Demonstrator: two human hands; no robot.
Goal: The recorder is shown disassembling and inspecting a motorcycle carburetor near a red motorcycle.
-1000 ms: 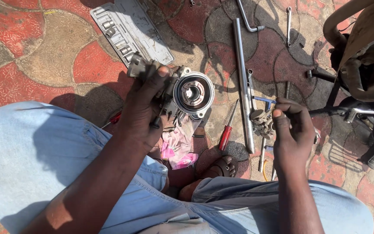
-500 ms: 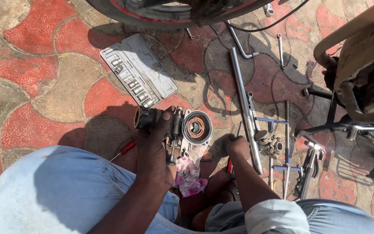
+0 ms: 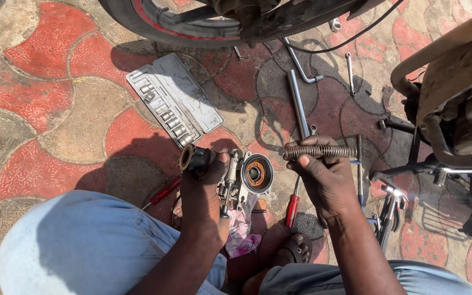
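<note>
My left hand point(image 3: 206, 188) grips a greasy metal carburettor point(image 3: 235, 173) with a round open port facing up and a black rubber inlet at its left end. My right hand point(image 3: 323, 177) holds a long coiled metal spring point(image 3: 320, 151) sideways, just right of the carburettor and not touching it. Both hands hover above my knees in light blue trousers. A pink rag point(image 3: 241, 232) lies on the ground below the carburettor.
An open grey socket-set case point(image 3: 173, 98) lies on the red and grey paving at upper left. A long steel tube point(image 3: 297, 104), spanners and red-handled screwdrivers point(image 3: 292, 207) lie around. A motorcycle wheel point(image 3: 230, 22) is at top, and its frame and footrests point(image 3: 454, 136) at right.
The view has shifted up, showing the wheel. My right hand has picked up the coiled spring from the parts on the ground and raised it beside the carburettor, which my left hand keeps holding.
</note>
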